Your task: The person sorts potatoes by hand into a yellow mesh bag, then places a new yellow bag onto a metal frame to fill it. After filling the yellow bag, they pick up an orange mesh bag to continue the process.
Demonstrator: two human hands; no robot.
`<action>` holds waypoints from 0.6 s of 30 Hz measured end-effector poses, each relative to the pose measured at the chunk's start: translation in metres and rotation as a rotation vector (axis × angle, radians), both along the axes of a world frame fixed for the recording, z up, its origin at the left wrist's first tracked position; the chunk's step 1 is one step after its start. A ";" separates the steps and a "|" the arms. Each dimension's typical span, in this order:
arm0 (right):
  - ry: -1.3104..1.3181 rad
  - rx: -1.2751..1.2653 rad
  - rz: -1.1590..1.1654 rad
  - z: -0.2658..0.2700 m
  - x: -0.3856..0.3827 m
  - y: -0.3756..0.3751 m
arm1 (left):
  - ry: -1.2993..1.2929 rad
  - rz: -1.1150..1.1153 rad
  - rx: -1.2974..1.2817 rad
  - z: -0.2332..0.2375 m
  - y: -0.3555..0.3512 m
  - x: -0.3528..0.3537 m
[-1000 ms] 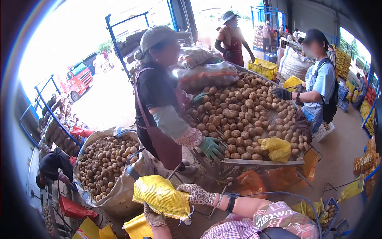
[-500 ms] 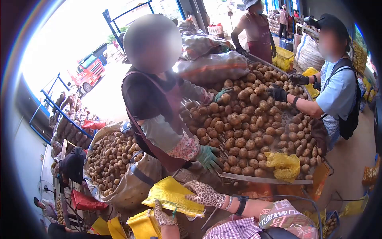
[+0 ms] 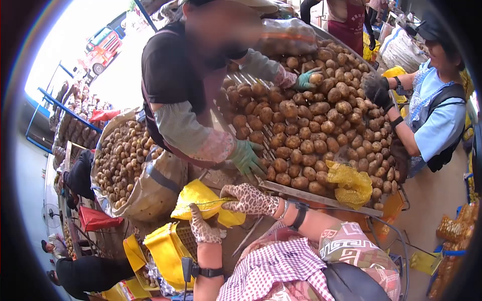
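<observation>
A yellow mesh bag [image 3: 193, 193] is stretched between my two hands, in leopard-print gloves. My right hand [image 3: 252, 201] pinches its right edge, while my left hand [image 3: 205, 227] is closed on its lower edge. Just beyond lies a sorting table heaped with potatoes [image 3: 306, 145]; a crumpled yellow net bag [image 3: 351, 184] rests on its near corner. More folded yellow bags [image 3: 166, 253] hang over a yellow crate [image 3: 187, 240] below my left hand.
A co-worker's green-gloved hand [image 3: 247, 159] is at the table's metal edge [image 3: 321, 199]. Another person in a light blue top [image 3: 442, 115] works on the right. A large sack [image 3: 160, 193] full of potatoes stands left. A dark cable [image 3: 401, 241] runs near my right arm.
My view has tilted downward. The yellow mesh bag is now bunched between my hands instead of lying broad and flat. The co-worker in the dark top leans further over the potatoes.
</observation>
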State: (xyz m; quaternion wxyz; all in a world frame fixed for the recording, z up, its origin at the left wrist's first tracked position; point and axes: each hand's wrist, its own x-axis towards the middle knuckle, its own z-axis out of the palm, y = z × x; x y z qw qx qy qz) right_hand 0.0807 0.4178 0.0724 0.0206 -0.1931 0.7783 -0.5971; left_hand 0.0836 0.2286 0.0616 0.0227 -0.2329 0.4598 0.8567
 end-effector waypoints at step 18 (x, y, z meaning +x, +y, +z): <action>-0.380 -0.612 -0.258 -0.019 -0.049 -0.009 | -0.067 -0.254 -0.531 -0.012 -0.065 0.016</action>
